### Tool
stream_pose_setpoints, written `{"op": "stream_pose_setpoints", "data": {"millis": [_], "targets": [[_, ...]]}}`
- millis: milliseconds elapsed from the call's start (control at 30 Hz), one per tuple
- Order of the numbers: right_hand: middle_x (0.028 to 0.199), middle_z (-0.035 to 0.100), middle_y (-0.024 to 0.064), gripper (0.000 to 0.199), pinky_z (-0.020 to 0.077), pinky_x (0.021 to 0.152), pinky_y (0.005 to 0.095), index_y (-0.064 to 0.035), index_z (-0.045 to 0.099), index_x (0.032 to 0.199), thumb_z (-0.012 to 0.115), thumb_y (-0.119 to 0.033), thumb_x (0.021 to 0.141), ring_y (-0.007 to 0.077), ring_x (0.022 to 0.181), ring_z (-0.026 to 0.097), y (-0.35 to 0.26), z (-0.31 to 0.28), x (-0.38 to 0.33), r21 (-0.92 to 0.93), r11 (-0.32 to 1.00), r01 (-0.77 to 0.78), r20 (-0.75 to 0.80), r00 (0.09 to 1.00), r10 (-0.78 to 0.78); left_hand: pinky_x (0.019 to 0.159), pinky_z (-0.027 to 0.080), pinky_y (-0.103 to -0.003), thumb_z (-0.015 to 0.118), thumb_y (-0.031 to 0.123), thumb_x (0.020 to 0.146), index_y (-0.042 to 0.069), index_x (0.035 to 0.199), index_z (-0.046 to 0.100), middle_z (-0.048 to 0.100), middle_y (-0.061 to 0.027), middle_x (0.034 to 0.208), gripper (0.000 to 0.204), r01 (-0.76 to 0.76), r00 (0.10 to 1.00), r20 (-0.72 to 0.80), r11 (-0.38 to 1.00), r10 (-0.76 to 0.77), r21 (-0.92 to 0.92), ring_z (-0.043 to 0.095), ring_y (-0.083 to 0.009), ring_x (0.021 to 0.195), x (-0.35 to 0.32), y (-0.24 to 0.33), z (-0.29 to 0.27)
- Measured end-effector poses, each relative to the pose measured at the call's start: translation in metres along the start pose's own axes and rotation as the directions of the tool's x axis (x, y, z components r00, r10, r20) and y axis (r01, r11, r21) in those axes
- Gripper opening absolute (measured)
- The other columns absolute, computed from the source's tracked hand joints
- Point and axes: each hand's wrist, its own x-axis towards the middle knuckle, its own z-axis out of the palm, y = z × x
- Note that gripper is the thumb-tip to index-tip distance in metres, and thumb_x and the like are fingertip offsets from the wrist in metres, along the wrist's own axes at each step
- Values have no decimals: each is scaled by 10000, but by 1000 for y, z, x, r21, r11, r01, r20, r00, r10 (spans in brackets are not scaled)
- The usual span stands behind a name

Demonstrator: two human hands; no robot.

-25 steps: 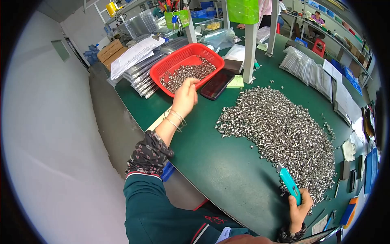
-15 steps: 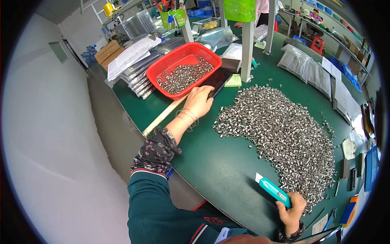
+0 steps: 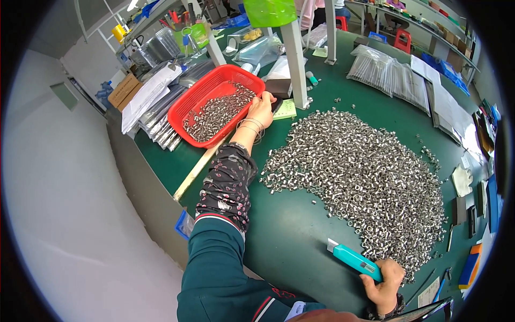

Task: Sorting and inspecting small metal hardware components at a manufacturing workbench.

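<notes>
My left hand (image 3: 261, 111) is at the right end of a red plastic basket (image 3: 185, 102), its fingers bent against the rim. Inside the basket lies a layer of small metal rings (image 3: 220, 114). A dark phone-like slab (image 3: 277, 104) shows just beyond these fingers, mostly covered by the hand. At the lower right, my right hand (image 3: 385, 282) is closed around the teal handle of a utility knife (image 3: 354, 260), whose short, wide blade points left over the table. Beside it spreads a large heap of small shiny metal rings (image 3: 365, 172).
The green tabletop (image 3: 289, 220) carries a wooden strip (image 3: 196, 172) and a yellow-green notepad (image 3: 285, 109). A grey post (image 3: 294, 64) rises behind the heap. Bagged clear tubes (image 3: 389, 72) lie at the far right, a white glove (image 3: 461, 180) at the right edge. Other people sit at the back.
My left hand has moved from the dark slab up to the basket's right end, with the arm stretched further. The view has shifted slightly; my right hand still holds the utility knife.
</notes>
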Motion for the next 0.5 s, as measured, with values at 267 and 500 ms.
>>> {"op": "stream_pose_setpoints", "data": {"millis": [267, 500], "targets": [[544, 460, 93, 303, 318, 421, 319, -17, 474, 602, 640, -269, 578, 250, 451, 433, 5, 2, 1, 33, 999, -28, 3, 1000, 28, 804, 353, -379, 400, -76, 637, 45, 956, 363, 523, -118, 989, 343, -41, 999, -14, 999, 41, -4, 434, -307, 940, 10, -4, 5], [537, 456, 96, 307, 320, 422, 320, -12, 484, 612, 641, -274, 581, 252, 450, 434, 6, 3, 0, 32, 999, -31, 13, 999, 31, 829, 342, -365, 410, -70, 639, 40, 961, 351, 517, -106, 1018, 346, 23, 998, 56, 1000, -24, 6, 432, -300, 942, 9, -3, 4]]}}
